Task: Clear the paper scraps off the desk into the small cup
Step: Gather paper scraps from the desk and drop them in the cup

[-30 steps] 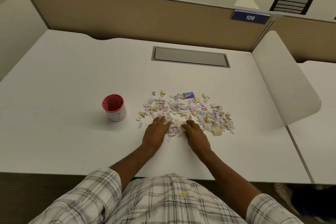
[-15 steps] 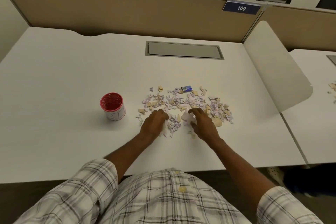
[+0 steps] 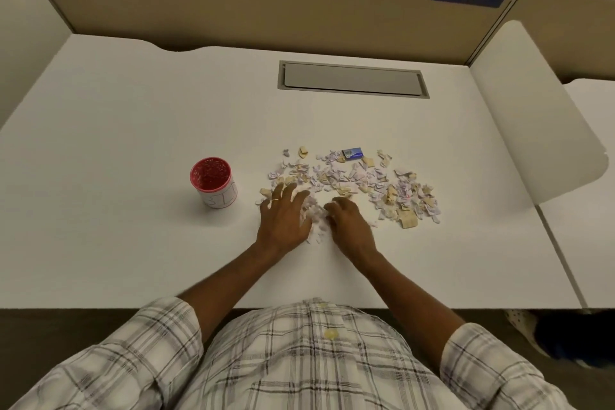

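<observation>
Torn paper scraps (image 3: 352, 176), white, lilac and tan, lie scattered across the middle of the white desk (image 3: 133, 130). A small heap of scraps (image 3: 315, 218) is bunched between my two hands. My left hand (image 3: 283, 218) lies flat with its fingers spread, touching the heap's left side. My right hand (image 3: 349, 226) rests on the heap's right side with curled fingers, their tips hidden in the paper. The small cup (image 3: 214, 181), white with a red rim and red inside, stands upright to the left of my left hand.
A small blue wrapper (image 3: 353, 154) lies at the far edge of the scraps. A grey cable flap (image 3: 352, 78) is set into the desk behind them. A tan partition (image 3: 266, 7) bounds the back and a white divider (image 3: 532, 116) stands at the right.
Both hands have dragged scraps toward me and closer together, forming the heap between them. My left hand's fingers have spread out. The camera view has tilted down.
</observation>
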Action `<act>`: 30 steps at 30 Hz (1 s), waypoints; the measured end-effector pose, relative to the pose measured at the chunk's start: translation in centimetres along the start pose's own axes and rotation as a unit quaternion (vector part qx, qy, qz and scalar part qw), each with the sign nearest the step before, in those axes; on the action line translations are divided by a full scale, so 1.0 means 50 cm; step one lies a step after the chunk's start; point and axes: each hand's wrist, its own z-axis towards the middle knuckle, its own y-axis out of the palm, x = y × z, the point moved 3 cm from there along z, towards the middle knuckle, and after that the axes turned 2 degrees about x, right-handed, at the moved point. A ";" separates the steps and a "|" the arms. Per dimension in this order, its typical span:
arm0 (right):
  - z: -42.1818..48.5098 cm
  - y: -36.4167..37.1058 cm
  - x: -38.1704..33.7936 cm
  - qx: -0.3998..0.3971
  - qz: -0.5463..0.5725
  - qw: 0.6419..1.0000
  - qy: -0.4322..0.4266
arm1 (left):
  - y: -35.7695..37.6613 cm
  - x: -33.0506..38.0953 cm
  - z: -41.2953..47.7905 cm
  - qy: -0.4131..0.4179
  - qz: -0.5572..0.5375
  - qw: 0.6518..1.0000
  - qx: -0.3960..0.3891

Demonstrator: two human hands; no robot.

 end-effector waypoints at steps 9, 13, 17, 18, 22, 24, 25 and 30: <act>0.028 -0.071 0.101 -0.050 0.063 0.995 -0.055 | 0.050 0.027 -0.012 -0.043 0.045 0.996 -0.065; 0.013 -0.045 0.128 -0.149 -0.010 0.985 -0.092 | 0.061 0.040 -0.017 -0.042 -0.015 0.998 -0.048; -0.004 -0.025 0.136 -0.137 -0.097 0.971 -0.173 | 0.068 0.050 -0.019 -0.029 -0.096 0.995 -0.023; -0.007 -0.024 0.138 -0.130 -0.104 0.969 -0.181 | 0.068 0.055 -0.017 -0.025 -0.103 0.994 -0.017; -0.004 -0.035 0.144 -0.099 -0.094 0.973 -0.187 | 0.056 0.057 0.001 -0.037 -0.091 0.995 0.008; 0.009 -0.044 0.144 -0.078 -0.088 0.973 -0.198 | 0.047 0.053 0.009 -0.062 -0.126 0.990 0.010; 0.017 -0.049 0.142 -0.070 -0.080 0.974 -0.202 | 0.039 0.050 0.012 -0.067 -0.135 0.988 0.024; 0.056 -0.070 0.134 -0.054 -0.037 0.978 -0.200 | -0.012 0.038 0.031 -0.087 -0.175 0.976 0.092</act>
